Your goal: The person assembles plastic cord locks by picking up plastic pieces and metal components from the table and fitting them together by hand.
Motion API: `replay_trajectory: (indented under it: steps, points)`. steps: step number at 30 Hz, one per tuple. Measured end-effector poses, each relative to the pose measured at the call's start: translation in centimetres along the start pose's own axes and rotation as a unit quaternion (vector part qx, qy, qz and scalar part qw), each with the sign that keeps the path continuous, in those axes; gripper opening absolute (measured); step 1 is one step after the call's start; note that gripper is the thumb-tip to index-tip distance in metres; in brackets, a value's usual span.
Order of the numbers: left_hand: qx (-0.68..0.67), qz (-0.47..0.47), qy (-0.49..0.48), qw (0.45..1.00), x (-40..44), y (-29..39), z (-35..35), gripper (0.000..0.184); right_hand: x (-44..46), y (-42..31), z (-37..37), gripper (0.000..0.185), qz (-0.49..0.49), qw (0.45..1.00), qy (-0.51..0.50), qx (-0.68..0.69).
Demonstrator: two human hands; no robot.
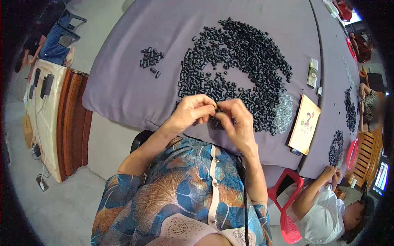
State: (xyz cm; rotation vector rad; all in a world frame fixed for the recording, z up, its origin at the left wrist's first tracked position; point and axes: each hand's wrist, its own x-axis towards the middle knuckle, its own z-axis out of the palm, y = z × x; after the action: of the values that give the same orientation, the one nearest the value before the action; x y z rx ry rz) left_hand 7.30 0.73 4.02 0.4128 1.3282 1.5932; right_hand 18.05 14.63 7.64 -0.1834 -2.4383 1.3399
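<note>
Step in hand, as I read it: two-handed fingertip work on one small dark piece (218, 109), right in front of the torso, over the near part of the grey cloth (123, 69). Left hand (189, 113) had thumb and index pinched at it, right hand (240, 121) closed in from the other side, so both grips looked clenched on the same bit. Fingers hid most of it; couldn't tell its shape or whether it was one part or two

Next move called for, my judgement: both pinches lined up, light force, then a clear spot to set it down. Slip risk was real, and a dropped piece would have been hard to pick out of the big black heap (258, 57) just beyond the hands

Edges: cloth edge ran close in front of the body, hands near it. Clear pieces (283, 112) touched the heap's right side, booklet (305, 124) just past them, then the seam (319, 45) between cloth sections. Red chair (283, 205) and a co-worker (322, 219) sat off to the right, well apart from the hands

Open room: left side, bare cloth around the small black cluster (151, 57). Right was tighter
</note>
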Motion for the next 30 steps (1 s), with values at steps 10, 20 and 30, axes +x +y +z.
replay_trajectory:
  steps: [10, 20, 30]
  points:
    - [-0.016, 0.019, 0.028, 0.999, -1.0, -1.4, -1.1, 0.014, 6.3, 6.2, 0.4, 0.011, -0.027, 0.973, 0.041, -0.226]
    - [-0.036, 0.023, 0.044, 0.998, -0.9, -2.3, -1.4, 0.016, 8.0, 7.8, 1.1, 0.009, -0.027, 0.946, -0.017, -0.323]
    - [-0.087, 0.038, 0.067, 0.993, -1.0, -1.3, -0.5, 0.017, 3.5, 3.8, -1.5, 0.013, 0.057, 0.991, 0.070, -0.102]
